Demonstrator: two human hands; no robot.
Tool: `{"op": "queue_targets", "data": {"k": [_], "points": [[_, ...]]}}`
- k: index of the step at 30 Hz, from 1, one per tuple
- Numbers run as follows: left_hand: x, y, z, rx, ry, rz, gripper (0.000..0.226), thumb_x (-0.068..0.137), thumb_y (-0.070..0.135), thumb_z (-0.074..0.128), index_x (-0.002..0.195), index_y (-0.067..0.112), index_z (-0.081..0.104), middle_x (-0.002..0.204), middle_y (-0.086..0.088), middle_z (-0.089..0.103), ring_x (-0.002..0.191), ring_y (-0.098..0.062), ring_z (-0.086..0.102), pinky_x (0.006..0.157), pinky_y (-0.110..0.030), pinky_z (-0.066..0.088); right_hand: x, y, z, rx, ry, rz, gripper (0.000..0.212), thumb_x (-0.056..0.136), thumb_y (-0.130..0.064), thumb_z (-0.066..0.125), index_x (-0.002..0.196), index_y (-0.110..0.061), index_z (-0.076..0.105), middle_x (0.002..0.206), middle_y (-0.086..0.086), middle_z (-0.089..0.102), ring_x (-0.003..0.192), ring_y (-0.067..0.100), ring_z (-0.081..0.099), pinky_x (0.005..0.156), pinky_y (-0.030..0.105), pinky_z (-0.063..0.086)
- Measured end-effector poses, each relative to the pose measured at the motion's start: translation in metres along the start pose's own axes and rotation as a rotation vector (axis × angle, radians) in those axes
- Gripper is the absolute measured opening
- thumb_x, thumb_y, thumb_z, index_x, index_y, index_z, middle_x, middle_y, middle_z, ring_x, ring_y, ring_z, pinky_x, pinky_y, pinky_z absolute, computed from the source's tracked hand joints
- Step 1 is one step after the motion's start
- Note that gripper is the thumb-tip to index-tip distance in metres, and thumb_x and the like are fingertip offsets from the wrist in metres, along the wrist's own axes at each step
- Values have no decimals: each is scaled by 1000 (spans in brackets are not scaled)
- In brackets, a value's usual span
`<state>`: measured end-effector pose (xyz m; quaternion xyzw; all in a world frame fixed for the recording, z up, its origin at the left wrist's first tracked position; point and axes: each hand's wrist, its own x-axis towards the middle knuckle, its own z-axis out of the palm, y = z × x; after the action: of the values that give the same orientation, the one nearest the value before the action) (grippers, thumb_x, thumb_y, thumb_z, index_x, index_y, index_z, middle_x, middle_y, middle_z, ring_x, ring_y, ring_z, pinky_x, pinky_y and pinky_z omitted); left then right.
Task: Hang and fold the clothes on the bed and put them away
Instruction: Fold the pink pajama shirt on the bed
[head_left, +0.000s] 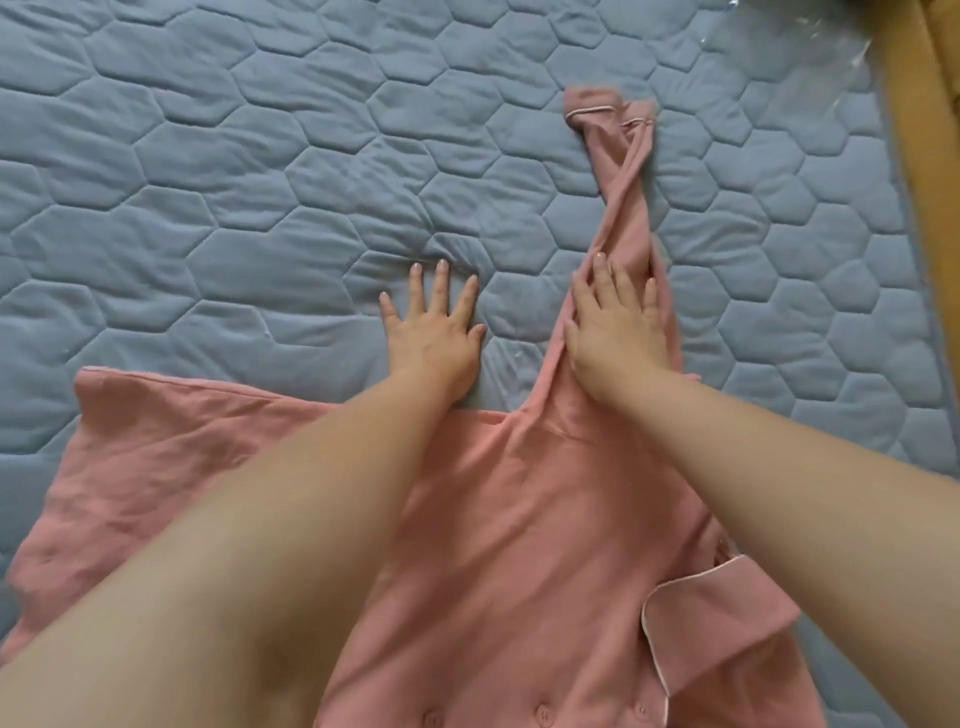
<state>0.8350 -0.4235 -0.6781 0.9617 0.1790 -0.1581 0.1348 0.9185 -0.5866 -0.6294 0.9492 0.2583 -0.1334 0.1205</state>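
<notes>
The blue bed (208, 156) carried a pink shirt (519, 519) spread flat, apparently for folding. The shirt's sleeve (626, 208) stretched away from its shoulder, twisted. Just beyond the shirt's edge the left hand (434, 338) lay flat on the bed, bracing. The right hand (615, 327) pressed straight-fingered on the sleeve, probably to smooth it.

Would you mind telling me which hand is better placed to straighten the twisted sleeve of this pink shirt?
The right hand: it rests on the twisted sleeve of the pink shirt. The left hand lies flat on the blue quilted mattress cover, off the sleeve.
</notes>
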Motion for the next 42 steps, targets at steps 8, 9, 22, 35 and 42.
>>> {"op": "queue_targets", "data": {"k": [8, 9, 22, 35, 42], "points": [[93, 32, 13, 65, 205, 76, 61, 97, 49, 25, 152, 34, 3, 161, -4, -4, 148, -25, -7, 114, -60, -1, 87, 39, 13, 398, 164, 171, 51, 97, -32, 39, 142, -8, 34, 156, 15, 20, 143, 28, 18, 115, 43, 14], [97, 31, 17, 74, 236, 81, 63, 96, 47, 27, 153, 32, 4, 161, -5, -2, 148, -24, -6, 114, -58, -1, 97, 41, 16, 483, 243, 165, 45, 96, -29, 42, 134, -6, 42, 149, 17, 32, 137, 31, 29, 111, 40, 22], [109, 28, 14, 35, 237, 115, 70, 81, 42, 29, 149, 22, 31, 155, -15, 27, 144, -30, 21, 112, -58, 14, 176, 63, -40, 1533, -110, 593, 11, 79, -14, 72, 88, -9, 68, 74, 3, 67, 68, 13, 61, 63, 25, 51], [110, 25, 19, 35, 281, 135, 68, 81, 39, 34, 146, 21, 35, 153, -16, 30, 142, -31, 25, 111, -59, 17, 221, 90, -9, 1329, 207, 749, 50, 64, -52, 47, 76, -6, 64, 89, 15, 64, 91, 34, 65, 83, 45, 54], [111, 25, 20, 28, 290, 139, 67, 81, 38, 35, 145, 20, 37, 152, -16, 32, 141, -31, 25, 110, -59, 18, 205, 63, -52, 1402, -125, 479, 58, 65, -48, 79, 102, -5, 70, 96, 8, 72, 87, 18, 69, 79, 33, 57]]}}
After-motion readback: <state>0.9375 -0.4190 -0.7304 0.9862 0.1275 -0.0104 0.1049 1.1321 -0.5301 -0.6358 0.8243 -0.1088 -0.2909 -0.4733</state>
